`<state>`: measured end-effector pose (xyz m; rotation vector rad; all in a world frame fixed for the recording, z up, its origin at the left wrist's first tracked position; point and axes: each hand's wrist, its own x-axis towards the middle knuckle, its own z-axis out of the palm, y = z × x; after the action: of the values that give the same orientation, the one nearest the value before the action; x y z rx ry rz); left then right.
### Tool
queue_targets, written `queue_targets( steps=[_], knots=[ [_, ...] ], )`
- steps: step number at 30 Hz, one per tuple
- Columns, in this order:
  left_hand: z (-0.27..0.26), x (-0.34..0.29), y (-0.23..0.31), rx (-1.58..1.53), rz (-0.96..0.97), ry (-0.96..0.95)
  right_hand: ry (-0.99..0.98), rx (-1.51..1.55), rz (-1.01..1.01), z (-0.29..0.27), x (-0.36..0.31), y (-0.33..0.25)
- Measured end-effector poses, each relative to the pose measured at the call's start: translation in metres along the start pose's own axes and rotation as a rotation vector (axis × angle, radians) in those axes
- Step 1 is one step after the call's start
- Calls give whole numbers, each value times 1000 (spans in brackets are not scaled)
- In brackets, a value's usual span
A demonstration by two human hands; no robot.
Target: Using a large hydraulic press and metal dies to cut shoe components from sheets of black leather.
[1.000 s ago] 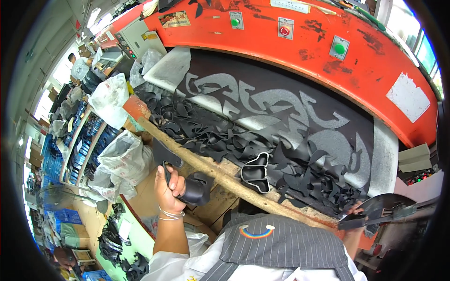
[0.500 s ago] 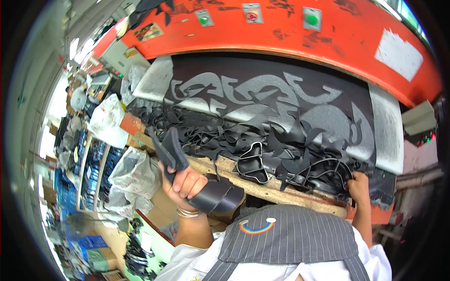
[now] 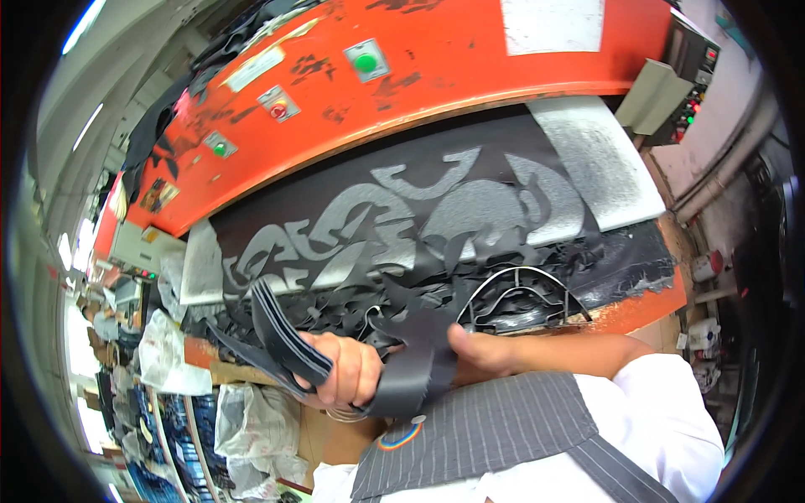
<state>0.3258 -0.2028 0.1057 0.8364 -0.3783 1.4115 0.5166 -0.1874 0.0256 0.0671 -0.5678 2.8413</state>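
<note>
My left hand (image 3: 340,373) is closed round a stack of curved, black cut sheet pieces (image 3: 289,335), whose layered edges show above the fist. A broad, bent black piece (image 3: 415,369) extends from the stack's right side. At its right edge is my right hand (image 3: 486,350), thumb in front and the other fingers mostly hidden behind the piece; it appears to grip it. Just beyond my right hand stands an arched cutting die (image 3: 518,293) with a pale metal rim. Tangled black offcuts (image 3: 394,293) lie behind both hands.
A black sheet (image 3: 495,142) with curved cutouts lies on a whitish cutting board (image 3: 604,168) across the machine bed. Over it runs an orange beam (image 3: 436,71) with green and red buttons. Plastic bags (image 3: 256,419) stand at the left; a control box (image 3: 662,101) is at far right.
My right hand has left the dies at the bed's right front and come to the black pieces beside my left hand. The view has swung rightward. My left hand has kept its stack.
</note>
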Motion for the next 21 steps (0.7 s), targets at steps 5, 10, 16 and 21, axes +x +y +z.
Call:
queue_targets(
  steps=[5, 10, 16, 21],
  knots=[
    [1, -38, -11, 100, -132, 146, 274, -310, -310, 21, 15, -38],
    [-8, -77, -13, 122, 41, 564, 396, -531, -386, 22, 5, -43],
    [-3, -77, -14, 526, -44, 889, 519, -567, -431, 27, 7, -42],
    [2, -61, -24, 803, -117, 1025, 573, -585, -416, 23, 10, -38]
  ],
)
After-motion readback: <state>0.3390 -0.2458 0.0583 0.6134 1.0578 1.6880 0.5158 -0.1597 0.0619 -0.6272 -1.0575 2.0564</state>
